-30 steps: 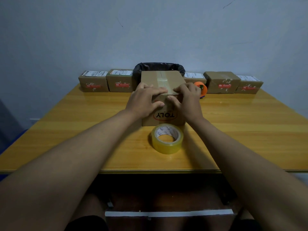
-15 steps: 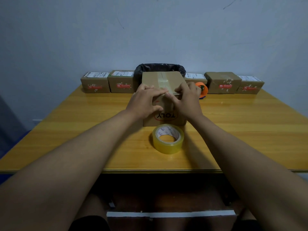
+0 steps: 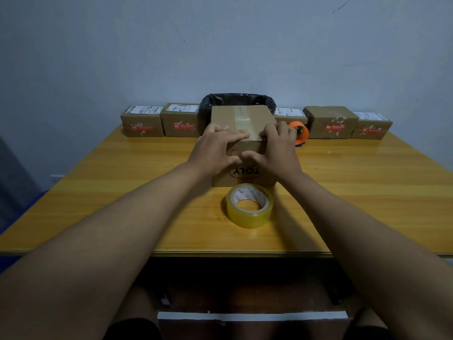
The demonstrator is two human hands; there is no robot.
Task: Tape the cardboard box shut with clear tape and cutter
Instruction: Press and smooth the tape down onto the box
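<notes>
Fingers of left hand (image 3: 215,149) and right hand (image 3: 277,148) lie spread flat, pressing the tape strip (image 3: 245,123) over the TOLY cardboard box (image 3: 241,114) at table (image 3: 98,192) centre. 1 clear tape roll (image 3: 249,204) just in front; 1 orange cutter (image 3: 301,131), prob. a dispenser; 5 small parcels (image 3: 142,123) behind.

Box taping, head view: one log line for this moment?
step: press tape end down | box: strip over top | both hands on box's near edge | roll: on table | cutter: behind right hand

Light: dim, bluish, from above
Glare: soft sheen on the glossy yellow wooden table (image 3: 367,182)
Shadows: faint, beside the forearms
Edges: wide-angle stretch
Focus: hands slightly soft
</notes>
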